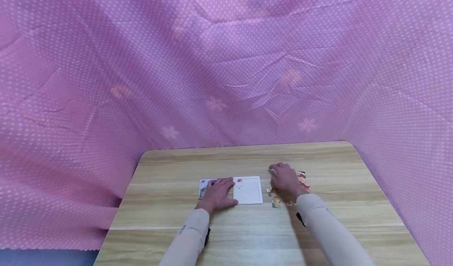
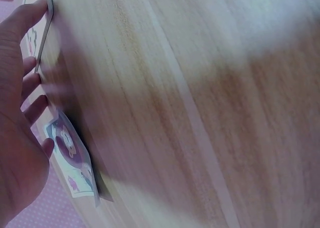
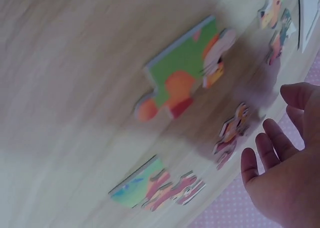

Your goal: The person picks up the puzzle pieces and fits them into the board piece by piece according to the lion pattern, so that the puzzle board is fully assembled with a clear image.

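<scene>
A white puzzle tray (image 1: 249,191) lies on the table, with a small pink figure in its upper left corner. My left hand (image 1: 218,193) rests with spread fingers at the tray's left edge, the thumb (image 2: 36,12) touching that edge in the left wrist view. Under and beside this hand is a picture card (image 2: 75,160), partly hidden in the head view. My right hand (image 1: 284,177) hovers over loose jigsaw pieces to the right of the tray. Its fingers (image 3: 272,145) are loosely bent, and no piece shows between them. A green and orange jigsaw piece (image 3: 172,85) lies nearby.
Several more jigsaw pieces lie around the right hand, among them a green-edged one (image 3: 142,185) and a red one (image 1: 302,175). The wooden table (image 1: 170,179) meets a pink dotted cloth (image 1: 226,81) at its back and sides.
</scene>
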Demonstrator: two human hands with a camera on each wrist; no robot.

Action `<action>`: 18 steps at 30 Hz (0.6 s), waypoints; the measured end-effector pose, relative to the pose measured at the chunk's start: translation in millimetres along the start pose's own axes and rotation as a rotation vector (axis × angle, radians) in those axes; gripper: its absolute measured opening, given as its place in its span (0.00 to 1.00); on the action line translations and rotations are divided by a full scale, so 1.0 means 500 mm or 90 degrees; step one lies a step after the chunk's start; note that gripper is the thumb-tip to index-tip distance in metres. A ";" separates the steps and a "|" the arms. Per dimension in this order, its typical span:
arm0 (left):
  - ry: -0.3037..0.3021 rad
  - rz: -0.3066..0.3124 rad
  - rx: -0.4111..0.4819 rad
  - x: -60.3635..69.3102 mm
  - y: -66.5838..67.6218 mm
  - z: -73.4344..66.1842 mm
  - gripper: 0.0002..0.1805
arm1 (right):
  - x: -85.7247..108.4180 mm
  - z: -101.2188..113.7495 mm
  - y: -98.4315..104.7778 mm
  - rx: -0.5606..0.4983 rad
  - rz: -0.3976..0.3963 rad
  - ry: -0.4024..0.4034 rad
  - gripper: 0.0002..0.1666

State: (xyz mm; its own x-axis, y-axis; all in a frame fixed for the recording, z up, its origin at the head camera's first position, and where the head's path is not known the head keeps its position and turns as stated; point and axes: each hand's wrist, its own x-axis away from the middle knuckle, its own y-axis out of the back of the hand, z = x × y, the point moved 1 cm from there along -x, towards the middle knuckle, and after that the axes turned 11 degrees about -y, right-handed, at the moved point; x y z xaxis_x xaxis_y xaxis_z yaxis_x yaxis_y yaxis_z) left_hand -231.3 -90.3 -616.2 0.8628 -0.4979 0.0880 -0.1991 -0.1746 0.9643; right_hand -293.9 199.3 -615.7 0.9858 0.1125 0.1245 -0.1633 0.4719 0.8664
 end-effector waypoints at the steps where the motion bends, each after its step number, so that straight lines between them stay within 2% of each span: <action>1: -0.001 -0.001 -0.001 -0.001 0.001 0.000 0.43 | -0.001 -0.003 0.001 0.001 -0.005 0.003 0.29; 6: -0.006 -0.001 -0.005 -0.004 0.007 0.003 0.43 | -0.002 -0.013 0.007 0.013 -0.028 0.014 0.25; 18: -0.002 0.010 0.002 -0.009 0.005 0.014 0.44 | -0.001 -0.023 0.020 0.003 -0.017 -0.008 0.25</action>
State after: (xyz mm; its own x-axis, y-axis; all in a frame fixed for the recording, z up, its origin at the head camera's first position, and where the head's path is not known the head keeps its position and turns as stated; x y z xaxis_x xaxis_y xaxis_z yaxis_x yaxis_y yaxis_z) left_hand -238.8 -94.6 -615.8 0.8580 -0.5032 0.1028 -0.2141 -0.1686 0.9621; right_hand -296.3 214.2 -612.6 0.9902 0.0889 0.1076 -0.1369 0.4700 0.8720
